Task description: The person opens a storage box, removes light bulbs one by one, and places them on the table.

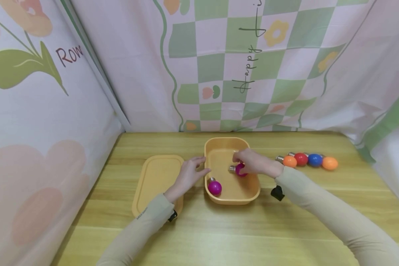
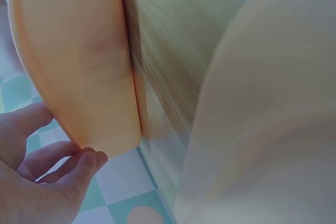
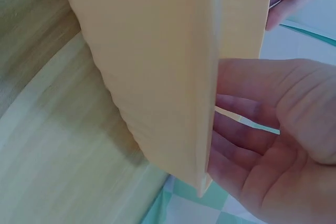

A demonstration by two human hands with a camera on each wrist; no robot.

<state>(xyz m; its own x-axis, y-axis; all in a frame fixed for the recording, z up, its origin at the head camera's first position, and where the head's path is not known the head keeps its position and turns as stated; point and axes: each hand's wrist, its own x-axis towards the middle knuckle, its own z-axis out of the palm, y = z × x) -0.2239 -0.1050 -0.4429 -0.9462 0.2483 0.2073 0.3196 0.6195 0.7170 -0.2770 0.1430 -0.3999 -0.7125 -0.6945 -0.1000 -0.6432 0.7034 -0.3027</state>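
Note:
A yellow-orange plastic box (image 1: 231,201) stands on the wooden table. One magenta light bulb (image 1: 215,188) lies in its near left corner. My right hand (image 1: 257,162) reaches over the right wall, its thumb and fingers around a second magenta light bulb (image 1: 241,170) whose metal base points left. In the right wrist view the box wall (image 3: 152,72) hides the fingertips of the right hand (image 3: 273,129). With its fingers loosely bent, my left hand (image 1: 189,173) touches the box's left rim; the left wrist view shows that hand (image 2: 52,166) beside the box wall (image 2: 79,61).
A flat yellow-orange lid (image 1: 157,171) lies left of the box, partly under the left forearm. Right of the box is a row of bulbs: an orange bulb (image 1: 289,161), a red bulb (image 1: 301,159), a blue bulb (image 1: 315,160) and another orange bulb (image 1: 330,163). A patterned curtain (image 1: 212,66) hangs behind the table.

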